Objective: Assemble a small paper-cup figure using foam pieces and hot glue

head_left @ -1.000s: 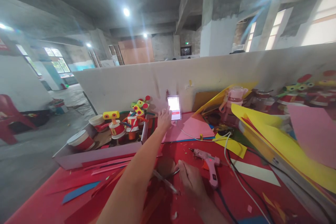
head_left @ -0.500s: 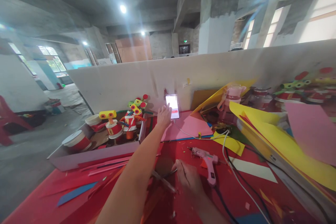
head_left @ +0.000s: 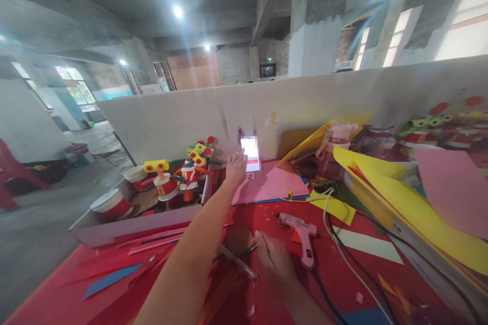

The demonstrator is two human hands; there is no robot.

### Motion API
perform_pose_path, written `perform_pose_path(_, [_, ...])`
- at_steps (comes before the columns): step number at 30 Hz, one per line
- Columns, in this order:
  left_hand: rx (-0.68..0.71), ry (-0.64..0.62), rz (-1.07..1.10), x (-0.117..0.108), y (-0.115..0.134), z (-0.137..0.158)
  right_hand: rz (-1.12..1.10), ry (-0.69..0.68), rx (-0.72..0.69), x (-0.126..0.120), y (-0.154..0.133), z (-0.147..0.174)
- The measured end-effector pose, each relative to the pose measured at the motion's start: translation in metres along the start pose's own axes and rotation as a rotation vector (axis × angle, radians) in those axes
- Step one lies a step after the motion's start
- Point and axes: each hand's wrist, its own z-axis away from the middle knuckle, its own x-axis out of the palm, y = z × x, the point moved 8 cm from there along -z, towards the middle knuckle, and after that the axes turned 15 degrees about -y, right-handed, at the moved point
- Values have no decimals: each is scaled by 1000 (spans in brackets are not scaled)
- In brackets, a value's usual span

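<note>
My left hand (head_left: 236, 168) reaches far forward with its index finger stretched to the left side of a lit phone (head_left: 252, 156), which stands upright against the white partition. Low over the red table (head_left: 244, 218), my right hand (head_left: 273, 256) is closed, with a thin metallic tool (head_left: 250, 250) poking out by its fingertips; most of it is hidden. A clear stick (head_left: 239, 262) lies just left of that hand. To its right rests a pink glue gun (head_left: 301, 233), its nozzle pointing left. Pink paper sheets (head_left: 274, 183) lie in front of the phone.
A box (head_left: 141, 231) at the left holds paper-cup figures (head_left: 165, 185) and a cup roll (head_left: 112, 203). On the right are yellow sheets (head_left: 412, 198), a pink bottle (head_left: 337, 139) and a white cable (head_left: 335, 236). Blue paper (head_left: 110, 280) lies at front left.
My left hand and forearm have shifted slightly left beside the phone. My right hand and the things on the table have stayed in place.
</note>
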Motion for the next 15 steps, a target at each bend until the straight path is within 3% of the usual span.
perform_pose_path(15, [59, 17, -55, 7, 10, 0, -6, -21, 13, 1, 1, 0])
